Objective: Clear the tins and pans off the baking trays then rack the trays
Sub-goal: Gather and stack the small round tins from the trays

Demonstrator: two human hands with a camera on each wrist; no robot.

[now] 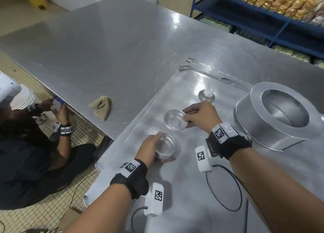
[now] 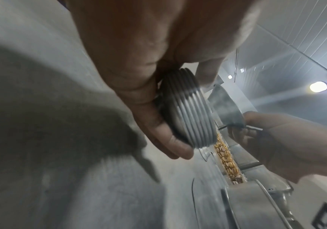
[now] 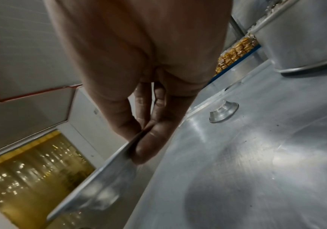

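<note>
A big baking tray (image 1: 175, 189) lies on the steel table. My left hand (image 1: 150, 148) grips a nested stack of several small round tins (image 1: 166, 146), whose ribbed rims (image 2: 190, 111) show in the left wrist view. My right hand (image 1: 198, 113) pinches the rim of one single small tin (image 1: 175, 119) just beyond the stack; the pinched edge (image 3: 131, 144) shows between thumb and fingers. Another small tin (image 1: 206, 95) sits upside down farther back on the tray (image 3: 256, 155). A large round cake pan (image 1: 277, 113) stands on the tray at the right.
A crumpled beige cloth (image 1: 101, 106) lies on the steel table (image 1: 105, 48) left of the tray. A person (image 1: 35, 145) crouches on the floor by the table's left edge. Blue shelves (image 1: 263, 18) of packaged goods stand at the back right.
</note>
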